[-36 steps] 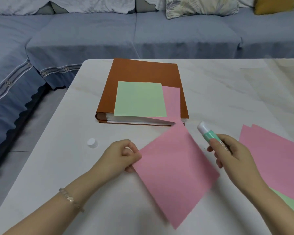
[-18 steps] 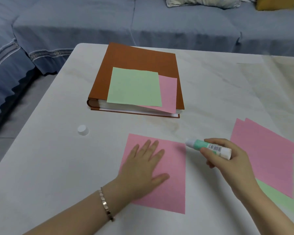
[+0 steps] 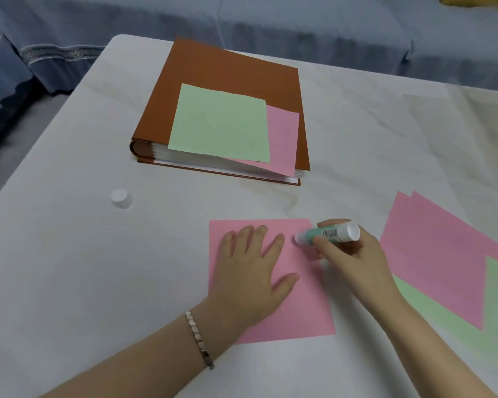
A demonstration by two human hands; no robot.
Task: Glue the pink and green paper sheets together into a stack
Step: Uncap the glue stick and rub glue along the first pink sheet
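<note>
Pink paper (image 3: 305, 305) lay flat under the open left hand (image 3: 249, 278); the right hand (image 3: 348, 254) gripped a glue stick (image 3: 325, 234), its tip on the sheet.

At lower centre the left hand (image 3: 250, 271) lies flat, fingers spread, on a pink sheet (image 3: 305, 305) on the white table (image 3: 69, 282). The right hand (image 3: 354, 254) grips a green glue stick (image 3: 325, 234), its tip over the sheet's upper right part. A white cap (image 3: 121, 198) stands at left. At upper centre a green sheet (image 3: 219, 124) overlaps a second pink sheet (image 3: 283, 136) on a brown album (image 3: 224, 67). Loose pink and green sheets (image 3: 437, 254) lie at the right edge.
</note>
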